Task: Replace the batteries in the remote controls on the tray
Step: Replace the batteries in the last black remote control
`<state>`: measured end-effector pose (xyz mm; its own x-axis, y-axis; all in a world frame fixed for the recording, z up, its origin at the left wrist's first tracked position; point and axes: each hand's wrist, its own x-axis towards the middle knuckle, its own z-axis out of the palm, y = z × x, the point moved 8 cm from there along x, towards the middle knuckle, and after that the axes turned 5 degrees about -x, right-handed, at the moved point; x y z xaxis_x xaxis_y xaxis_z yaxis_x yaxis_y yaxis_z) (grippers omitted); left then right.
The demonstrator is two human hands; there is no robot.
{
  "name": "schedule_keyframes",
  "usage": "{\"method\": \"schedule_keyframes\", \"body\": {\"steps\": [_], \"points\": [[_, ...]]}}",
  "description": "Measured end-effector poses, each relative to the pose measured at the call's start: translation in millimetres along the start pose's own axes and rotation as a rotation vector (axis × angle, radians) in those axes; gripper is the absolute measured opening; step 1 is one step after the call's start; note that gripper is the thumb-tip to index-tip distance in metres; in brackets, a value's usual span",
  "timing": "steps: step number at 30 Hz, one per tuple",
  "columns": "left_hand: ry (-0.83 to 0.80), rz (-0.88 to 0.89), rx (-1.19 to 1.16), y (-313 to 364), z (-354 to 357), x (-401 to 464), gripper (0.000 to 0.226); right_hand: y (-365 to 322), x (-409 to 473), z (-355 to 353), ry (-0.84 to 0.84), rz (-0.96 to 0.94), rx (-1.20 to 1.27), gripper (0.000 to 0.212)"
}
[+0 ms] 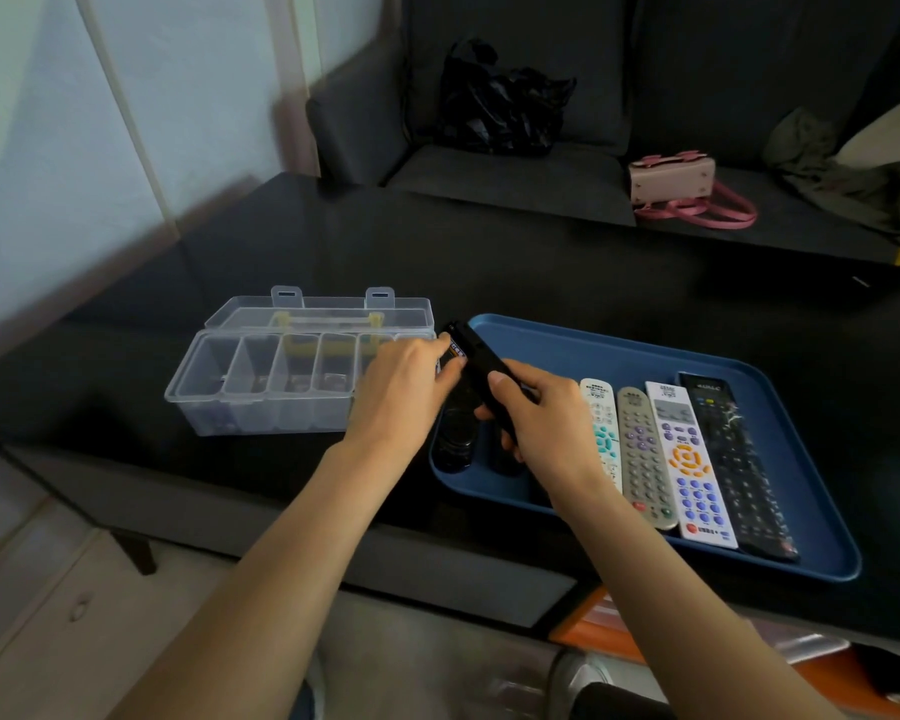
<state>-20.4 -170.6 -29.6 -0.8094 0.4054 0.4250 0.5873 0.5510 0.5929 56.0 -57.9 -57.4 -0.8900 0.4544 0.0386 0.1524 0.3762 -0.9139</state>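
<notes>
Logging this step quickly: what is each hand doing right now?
Left hand: pinches a battery at the end of the black remote.
Right hand: grips the black remote, held above the blue tray.

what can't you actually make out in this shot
Head view only:
- Battery: mostly behind left hand fingers; label unreadable.
- Held black remote: lower part covered by right hand.
- Clear organizer box: contents blurred.
- Remote button labels on the blue tray: too small.
</notes>
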Motion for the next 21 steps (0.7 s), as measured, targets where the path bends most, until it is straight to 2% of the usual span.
{"method": "schedule_keyframes", "body": {"steps": [6, 16, 21], "points": [[0.065, -0.171, -0.239, -10.8, -9.1, 0.5, 0.033, -0.5, 0.3, -0.1, 0.001, -0.01, 0.006, 0.018], [0.087, -0.197, -0.204, -19.3, -9.1, 5.3, 0.018, 0.5, -0.3, -0.6, 0.011, -0.015, -0.031, 0.02], [0.106, -0.234, -0.227, -31.3, -7.5, 6.8, 0.008, -10.5, -0.9, 0.5, 0.005, -0.043, 0.029, 0.018]]}}
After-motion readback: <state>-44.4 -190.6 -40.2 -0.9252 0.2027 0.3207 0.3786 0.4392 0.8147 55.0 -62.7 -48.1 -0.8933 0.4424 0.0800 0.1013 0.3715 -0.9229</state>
